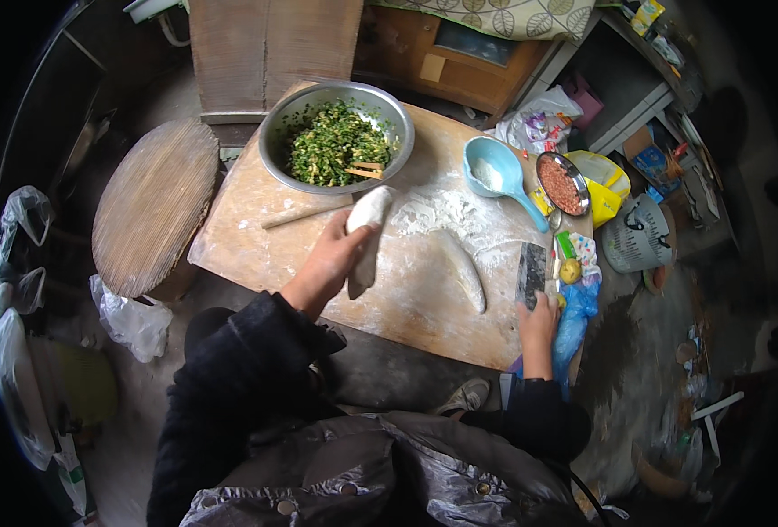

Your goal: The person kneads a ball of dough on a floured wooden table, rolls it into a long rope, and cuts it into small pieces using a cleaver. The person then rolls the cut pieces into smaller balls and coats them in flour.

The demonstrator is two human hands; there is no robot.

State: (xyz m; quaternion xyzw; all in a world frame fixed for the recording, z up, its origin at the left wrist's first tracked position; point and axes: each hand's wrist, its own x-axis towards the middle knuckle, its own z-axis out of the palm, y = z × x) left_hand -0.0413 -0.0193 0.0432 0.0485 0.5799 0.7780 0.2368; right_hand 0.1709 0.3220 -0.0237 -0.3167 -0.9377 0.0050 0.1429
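Note:
My left hand (pixel 329 259) is closed around a thick piece of pale dough (pixel 371 213), held up over the left half of the floured wooden board (pixel 415 321). At the board's right edge my right hand (pixel 539 321) is closed on a cleaver (pixel 531 267), its dark, flour-dusted blade pointing away from me; the handle is hidden in the hand. Between my hands a long, curved strip of dough (pixel 462 272) lies beside a patch of loose flour (pixel 446 215). A rolling pin (pixel 305 212) rests behind my left hand, its right end partly covered by the dough.
At the back stands a steel bowl (pixel 270 158) of chopped green filling with chopsticks (pixel 367 170). A blue scoop (pixel 518 180) holds flour. To the right are a dish of reddish bits (pixel 562 183), a yellow bag (pixel 608 180) and a bucket (pixel 639 235). A round wooden lid (pixel 154 206) stands left.

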